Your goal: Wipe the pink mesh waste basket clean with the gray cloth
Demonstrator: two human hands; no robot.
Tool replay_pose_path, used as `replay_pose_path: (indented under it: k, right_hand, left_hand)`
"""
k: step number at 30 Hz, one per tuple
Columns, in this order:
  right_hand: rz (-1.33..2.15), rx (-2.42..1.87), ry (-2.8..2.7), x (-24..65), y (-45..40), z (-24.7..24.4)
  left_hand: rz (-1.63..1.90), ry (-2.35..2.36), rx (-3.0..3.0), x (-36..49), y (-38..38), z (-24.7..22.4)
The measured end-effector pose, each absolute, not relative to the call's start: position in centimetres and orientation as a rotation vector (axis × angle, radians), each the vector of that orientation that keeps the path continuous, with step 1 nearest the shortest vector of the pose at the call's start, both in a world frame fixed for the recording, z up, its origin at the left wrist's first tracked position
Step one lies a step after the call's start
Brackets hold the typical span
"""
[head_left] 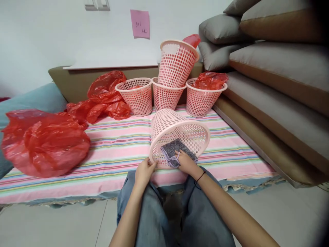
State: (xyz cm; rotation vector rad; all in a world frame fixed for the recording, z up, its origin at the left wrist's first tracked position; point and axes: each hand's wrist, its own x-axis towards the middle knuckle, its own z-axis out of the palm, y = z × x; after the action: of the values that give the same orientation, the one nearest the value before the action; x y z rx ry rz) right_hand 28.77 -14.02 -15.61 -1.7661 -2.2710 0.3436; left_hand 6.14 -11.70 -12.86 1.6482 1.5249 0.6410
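A pink perforated plastic basket [167, 120] lies on its side on the striped cloth, its mouth facing me. At the lower left of its rim, my left hand [144, 171] pinches the edge between thumb and fingers. My right hand [187, 162] reaches into the opening and grips a dark grey cleaning cloth [177, 147] with a light purple edge. The cloth rests against the inside wall of the basket. Some fingers of the right hand are hidden by the cloth.
Behind stand more pink baskets [140, 99], one tilted basket [177, 63] stacked in another. Red plastic bags [46, 144] lie at the left, and a red bag [210, 81] fills the right basket. Grey and brown cushions [280, 85] pile up at the right. A pink note [140, 24] hangs on the wall.
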Motion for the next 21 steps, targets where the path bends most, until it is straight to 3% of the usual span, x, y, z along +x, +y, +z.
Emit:
replay_pose_path:
  k: [21]
  right_hand:
    - [0.579, -1.676, -2.156, 28.1, -12.6, -17.2]
  left_hand:
    - [0.730, 1.511, 1.535, 8.2, -12.0, -15.8]
